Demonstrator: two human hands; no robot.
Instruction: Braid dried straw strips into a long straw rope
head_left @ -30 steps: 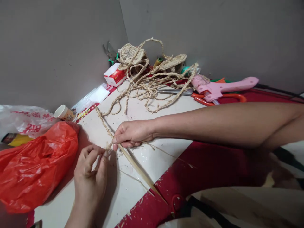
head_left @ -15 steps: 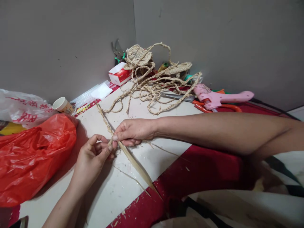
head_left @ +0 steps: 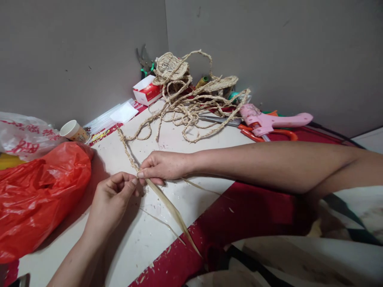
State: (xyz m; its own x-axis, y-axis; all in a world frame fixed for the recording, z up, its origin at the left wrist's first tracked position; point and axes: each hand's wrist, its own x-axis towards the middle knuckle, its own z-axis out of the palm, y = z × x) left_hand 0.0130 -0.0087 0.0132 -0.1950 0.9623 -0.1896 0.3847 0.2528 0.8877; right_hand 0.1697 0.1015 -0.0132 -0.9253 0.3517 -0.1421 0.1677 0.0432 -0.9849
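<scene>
A braided straw cord [head_left: 127,149] runs from the pile at the back toward my two hands, which meet at its near end. My right hand [head_left: 160,165] pinches the cord between thumb and forefinger. From under its fingers a wide, flat straw strip [head_left: 170,205] slants down over the red cloth. Close against the right fingertips, my left hand [head_left: 115,195] is closed, thumb pressed to forefinger on a thin straw strand; its tip is partly hidden. Thinner straw strands [head_left: 163,221] trail below the left hand and to the right under the right wrist.
Behind lie a heap of braided cord [head_left: 194,113], a red-and-white box [head_left: 146,93], pruning shears [head_left: 145,63], a pink glue gun [head_left: 269,119] and orange-handled scissors [head_left: 281,133]. On the left are a paper cup [head_left: 74,130] and a red plastic bag [head_left: 44,191]. Straw scraps dot the white board [head_left: 131,255].
The whole view has shifted slightly, with things now a little further left. Both hands stay together at the cord; the left fingers have closed in a bit, and the wide strip bends more.
</scene>
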